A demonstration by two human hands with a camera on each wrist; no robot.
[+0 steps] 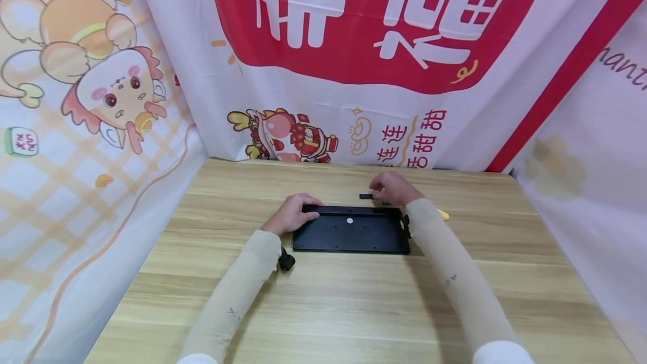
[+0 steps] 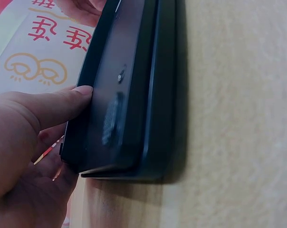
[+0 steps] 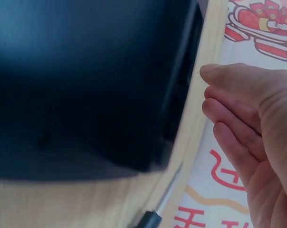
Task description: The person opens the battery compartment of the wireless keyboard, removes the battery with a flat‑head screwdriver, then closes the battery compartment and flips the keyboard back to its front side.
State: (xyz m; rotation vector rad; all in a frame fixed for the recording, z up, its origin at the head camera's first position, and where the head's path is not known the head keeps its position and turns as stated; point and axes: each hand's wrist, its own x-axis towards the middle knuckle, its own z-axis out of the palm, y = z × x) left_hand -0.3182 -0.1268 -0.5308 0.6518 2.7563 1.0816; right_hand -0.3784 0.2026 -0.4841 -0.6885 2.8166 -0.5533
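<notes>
A black keyboard (image 1: pixel 351 235) lies underside up on the wooden table, with a round white sticker, small screw holes and a raised ridge along its far edge. My left hand (image 1: pixel 295 213) grips its far left corner. In the left wrist view the thumb (image 2: pixel 81 92) presses on the ridge and the fingers go behind it. Just beyond the far edge, my right hand (image 1: pixel 394 189) hovers with loosely bent fingers beside a small black strip (image 1: pixel 366 196). The right wrist view shows nothing between the thumb and fingers (image 3: pixel 234 137) that are visible.
A screwdriver lies to the right behind the keyboard; its yellow handle (image 1: pixel 443 214) shows past the right forearm, its metal shaft (image 3: pixel 169 190) in the right wrist view. Printed cloth (image 1: pixel 303 100) hangs along the table's back edge, with more cloth at both sides.
</notes>
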